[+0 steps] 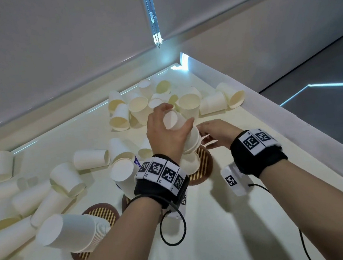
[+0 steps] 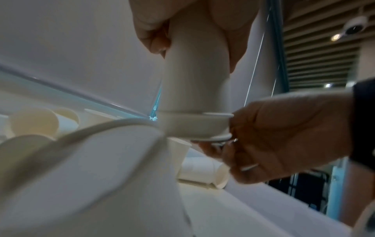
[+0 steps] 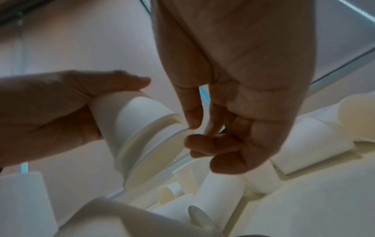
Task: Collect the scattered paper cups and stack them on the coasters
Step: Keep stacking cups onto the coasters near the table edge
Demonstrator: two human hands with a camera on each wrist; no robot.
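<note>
My left hand (image 1: 174, 116) grips a short nest of upside-down white paper cups (image 1: 190, 140) from above, tilted over a brown striped coaster (image 1: 204, 162). Another cup (image 1: 188, 164) lies on that coaster beneath them. My right hand (image 1: 203, 137) pinches the rim of the lowest held cup from the right. The left wrist view shows the held cups (image 2: 192, 83) with the right hand (image 2: 229, 133) at their rim. In the right wrist view the right hand's fingertips (image 3: 192, 125) meet the rim of the cups (image 3: 142, 128), and the left hand (image 3: 50, 115) wraps round them.
Tall cup stacks (image 1: 71, 231) (image 1: 124, 177) stand on other coasters near my left forearm, beside a bare coaster (image 1: 104, 214). Several loose cups lie at the back (image 1: 143, 107) and far left (image 1: 45, 189). The table edge (image 1: 293, 129) runs along the right.
</note>
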